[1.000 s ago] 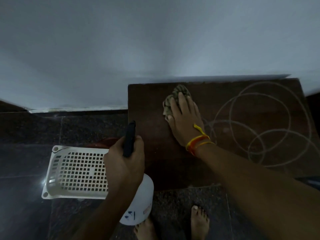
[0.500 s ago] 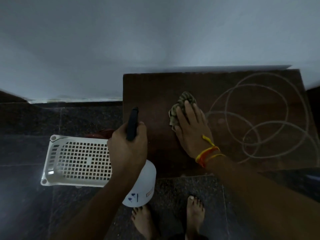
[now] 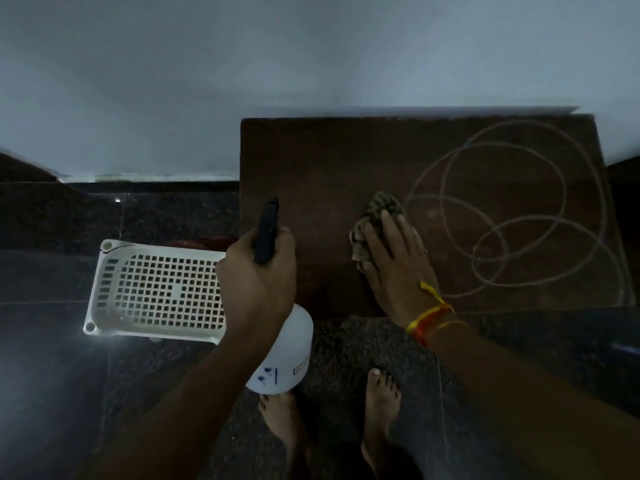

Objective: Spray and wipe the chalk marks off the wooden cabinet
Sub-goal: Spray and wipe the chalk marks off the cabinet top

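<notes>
Head view: cabinet (image 3: 311, 161) left half clean; chalk rings (image 3: 512, 216) remain; right hand (image 3: 394, 254) flat, pressing cloth (image 3: 379, 209).

On the cabinet (image 3: 311, 161), chalk marks (image 3: 519, 216) are lying right of my cloth (image 3: 375, 216); the basket (image 3: 156, 289) is sitting on the floor left of it.
</notes>
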A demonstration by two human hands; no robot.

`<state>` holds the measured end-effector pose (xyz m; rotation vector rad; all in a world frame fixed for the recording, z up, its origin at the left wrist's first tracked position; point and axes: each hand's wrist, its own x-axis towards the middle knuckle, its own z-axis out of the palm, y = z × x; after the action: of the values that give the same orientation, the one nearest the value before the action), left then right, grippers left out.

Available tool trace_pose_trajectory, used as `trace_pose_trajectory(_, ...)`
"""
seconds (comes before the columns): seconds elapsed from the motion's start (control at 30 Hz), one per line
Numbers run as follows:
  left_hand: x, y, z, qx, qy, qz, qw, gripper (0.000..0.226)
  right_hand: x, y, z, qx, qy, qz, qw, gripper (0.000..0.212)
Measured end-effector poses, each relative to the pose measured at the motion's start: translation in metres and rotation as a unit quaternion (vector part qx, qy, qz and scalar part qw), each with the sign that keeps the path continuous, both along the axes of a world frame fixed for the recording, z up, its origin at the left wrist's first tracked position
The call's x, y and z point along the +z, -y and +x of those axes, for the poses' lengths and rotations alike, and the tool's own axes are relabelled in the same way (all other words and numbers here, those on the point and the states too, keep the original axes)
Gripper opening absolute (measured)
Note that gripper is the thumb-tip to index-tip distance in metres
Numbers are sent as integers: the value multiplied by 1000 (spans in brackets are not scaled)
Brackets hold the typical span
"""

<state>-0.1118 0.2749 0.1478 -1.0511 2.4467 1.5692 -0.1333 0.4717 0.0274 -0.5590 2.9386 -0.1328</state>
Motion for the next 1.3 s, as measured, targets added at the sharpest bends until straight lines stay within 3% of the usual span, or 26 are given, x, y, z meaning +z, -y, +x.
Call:
trace_pose_trajectory(0.2,-3,-4,14,3,-2,-7,1000,32,5,19,30,-167,-6,1,986,57)
trace_pose_trajectory(0.47,5,-26,23,-4,1,-4,1000,32,-1,36,62,-6,10,-36,999,53)
trace_pose_trajectory(0.67,6,-38,21,-11,-10,-4,1000,31,0,-21,65,-94,3,-6,996,53)
trace_pose_trajectory(0.8,6,-49,24,-19,-3,2,1000,31,2,-21,70,-94,3,2,996,54)
trace_pose_trajectory(1.03,9,-69,24,-25,-2,5,1000,29,-3,-8,0,-118,2,-17,993,57)
trace_pose_trajectory(1.3,16,-79,13,-26,-3,12,1000,29,-1,-25,49,-77,9,-19,997,55)
